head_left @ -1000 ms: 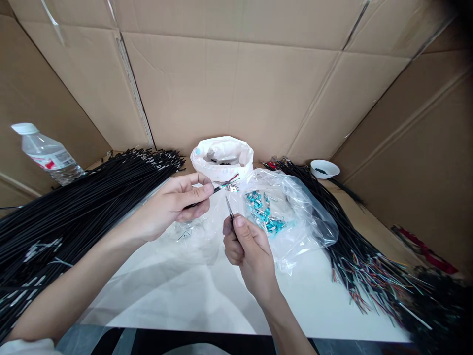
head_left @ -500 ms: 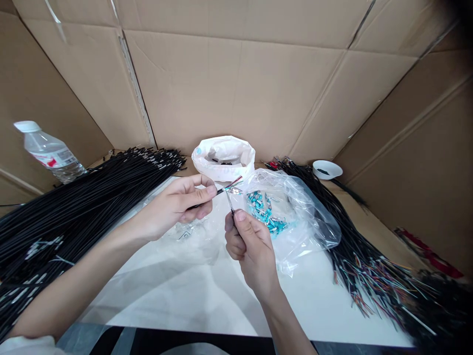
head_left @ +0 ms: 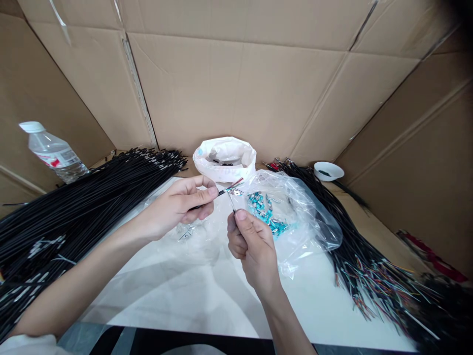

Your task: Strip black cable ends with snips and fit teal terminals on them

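Observation:
My left hand (head_left: 181,204) pinches a thin black cable (head_left: 223,192) near its end, where coloured wires and silver foil fan out. My right hand (head_left: 251,244) grips a small pair of tweezers (head_left: 232,204), its tip touching the foil at the cable's end. Both hands hover over the white table (head_left: 207,291). Just to the right lies a clear plastic bag (head_left: 295,217) holding several small teal parts (head_left: 264,214).
A large pile of black cables (head_left: 74,207) fills the left side, with a water bottle (head_left: 51,153) behind it. A white bag (head_left: 225,157) stands at the back. More cables with coloured ends (head_left: 362,276) and a small white dish (head_left: 328,170) lie on the right. Cardboard walls surround everything.
My right hand has risen and brought the tweezers' tip up to the foil end of the cable. My left hand has stayed almost still.

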`<state>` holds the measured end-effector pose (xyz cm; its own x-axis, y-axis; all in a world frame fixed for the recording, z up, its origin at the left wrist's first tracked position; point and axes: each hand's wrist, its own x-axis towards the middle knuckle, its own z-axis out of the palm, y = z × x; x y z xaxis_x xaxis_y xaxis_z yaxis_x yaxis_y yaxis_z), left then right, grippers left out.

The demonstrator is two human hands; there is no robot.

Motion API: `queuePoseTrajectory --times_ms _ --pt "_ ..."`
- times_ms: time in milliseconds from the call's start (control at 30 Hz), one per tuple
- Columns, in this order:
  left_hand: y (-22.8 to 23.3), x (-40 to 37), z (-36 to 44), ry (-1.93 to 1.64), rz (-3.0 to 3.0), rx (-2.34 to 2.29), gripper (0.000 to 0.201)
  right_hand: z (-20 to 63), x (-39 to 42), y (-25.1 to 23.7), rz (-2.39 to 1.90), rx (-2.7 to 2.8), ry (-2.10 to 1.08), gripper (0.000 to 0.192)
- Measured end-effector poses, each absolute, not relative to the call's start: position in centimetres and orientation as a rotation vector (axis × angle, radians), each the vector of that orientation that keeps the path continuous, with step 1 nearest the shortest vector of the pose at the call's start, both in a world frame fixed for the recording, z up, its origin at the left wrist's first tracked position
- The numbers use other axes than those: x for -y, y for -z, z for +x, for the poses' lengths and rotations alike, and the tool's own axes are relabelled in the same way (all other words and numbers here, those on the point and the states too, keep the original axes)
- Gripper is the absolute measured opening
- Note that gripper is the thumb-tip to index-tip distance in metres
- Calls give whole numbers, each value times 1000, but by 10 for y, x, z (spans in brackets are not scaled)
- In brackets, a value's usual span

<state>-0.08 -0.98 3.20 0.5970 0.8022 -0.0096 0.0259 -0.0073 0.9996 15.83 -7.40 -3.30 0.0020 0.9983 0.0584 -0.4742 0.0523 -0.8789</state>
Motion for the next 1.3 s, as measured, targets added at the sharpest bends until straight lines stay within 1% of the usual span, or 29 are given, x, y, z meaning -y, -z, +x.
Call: queuePoseTrajectory --times_ms 133,467,600,733,800,933,1100,1200,1300 --pt "-32 10 -1 -711 1467 -731 23 159 74 34 -804 899 -1335 50" --pt "-34 10 -2 -631 1397 -754 26 155 78 39 -892 1015 -1123 48" --pt "-34 10 -2 -655 1446 -756 28 156 78 40 -906 1022 -1126 48" --pt "-35 10 -2 -685 1519 -763 24 159 78 39 -919 1022 -1141 49" --pt "-35 12 -1 -709 1564 -780 22 161 77 39 -919 1015 -1161 50" --pt "-34 15 -2 -785 1666 -810 24 161 74 40 -896 985 -1234 50" --pt "-32 13 -2 -788 1674 -805 22 161 79 37 -910 1004 -1265 50" --pt "-35 10 -3 -793 1653 -797 25 166 90 38 -1070 1177 -1150 48" --pt "-37 8 -5 -797 1633 -786 31 173 104 53 -1352 1521 -889 45"
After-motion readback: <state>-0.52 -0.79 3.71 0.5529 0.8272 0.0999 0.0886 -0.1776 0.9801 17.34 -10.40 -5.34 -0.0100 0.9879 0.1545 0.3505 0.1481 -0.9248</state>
